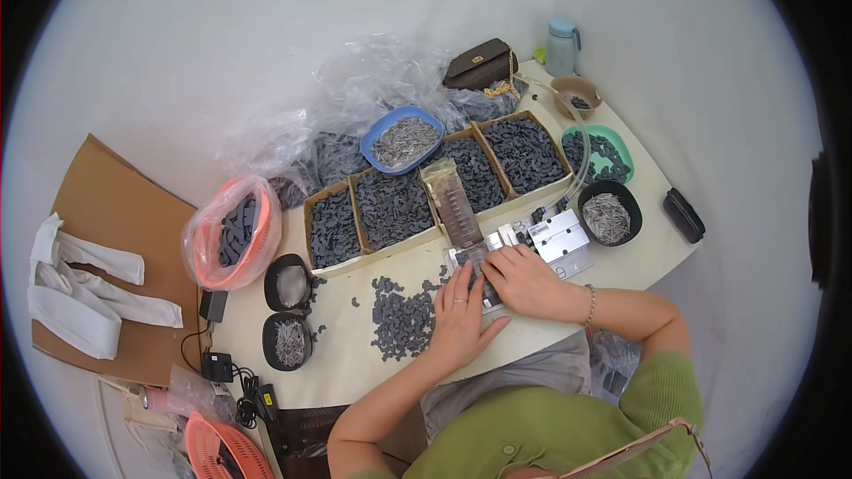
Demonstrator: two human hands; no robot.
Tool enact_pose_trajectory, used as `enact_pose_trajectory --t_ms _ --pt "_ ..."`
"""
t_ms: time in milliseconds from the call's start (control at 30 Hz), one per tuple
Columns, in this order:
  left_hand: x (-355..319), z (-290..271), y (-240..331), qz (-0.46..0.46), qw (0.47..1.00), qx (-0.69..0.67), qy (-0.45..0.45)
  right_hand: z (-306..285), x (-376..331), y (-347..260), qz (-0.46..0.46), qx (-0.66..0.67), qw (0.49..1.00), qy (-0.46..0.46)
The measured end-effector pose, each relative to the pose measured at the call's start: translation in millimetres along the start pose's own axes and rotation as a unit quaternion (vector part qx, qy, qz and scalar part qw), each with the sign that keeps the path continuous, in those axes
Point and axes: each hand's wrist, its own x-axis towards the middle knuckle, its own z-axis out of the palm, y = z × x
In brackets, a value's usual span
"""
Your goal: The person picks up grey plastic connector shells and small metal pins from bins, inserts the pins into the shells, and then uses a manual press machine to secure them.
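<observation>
Dark grey parts (399,324) lie in a loose patch on the counter (346,355), just beside the left hand (456,319), probably so that I can reach them without stretching. From my end, the 2 hands meet at the left end of the metal block (561,236); the right hand (524,284) bends in from the right, and I judge it is placed there to steady the work between them. Neither hand is spread wide, but the fingers hide the contact, so I cannot tell whether either is clamped on anything. Behind, the box (382,252) keeps more parts in 4 compartments, likely as stock, and a black bowl (636,223) of silvery pins (607,217) stands to the right, handy for the right hand. The block is silvery, flat-topped and hard-edged, with small dark spots; a clear hose (587,142) curves up behind it. The parts look small, matte and crooked.
</observation>
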Motion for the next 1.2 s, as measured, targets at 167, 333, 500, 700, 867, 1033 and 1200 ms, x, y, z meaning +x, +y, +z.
enact_pose_trajectory --t_ms 167,333,500,700,867,1033,1200 --pt "0.2 -0.1 -8.1 -0.011 1.000 0.001 -0.002 5.7 7.0 11.6 0.029 0.066 0.997 0.012" --pt "-2.8 -2.4 -5.1 0.007 0.996 0.081 -0.029 -2.6 48.8 57.4 0.089 0.125 0.986 0.072" --pt "2.4 -11.0 -14.1 0.033 0.982 0.185 0.007 11.4 94.0 77.5 0.109 0.089 0.979 0.146" --pt "3.3 -17.5 -17.6 0.040 0.978 0.202 -0.012 10.8 117.9 84.5 0.177 0.263 0.945 0.080" --pt "-1.4 -20.1 -14.9 0.015 0.992 0.129 0.006 -17.1 103.9 57.4 0.093 0.236 0.950 0.183" --pt "-11.8 -38.4 -27.2 -0.050 0.994 0.021 0.095 -35.2 23.2 11.3 -0.142 0.020 0.975 0.167" --pt "-21.0 -44.1 -46.0 -0.061 0.993 0.022 0.103 -23.7 -24.4 -26.6 -0.157 -0.002 0.985 0.068"
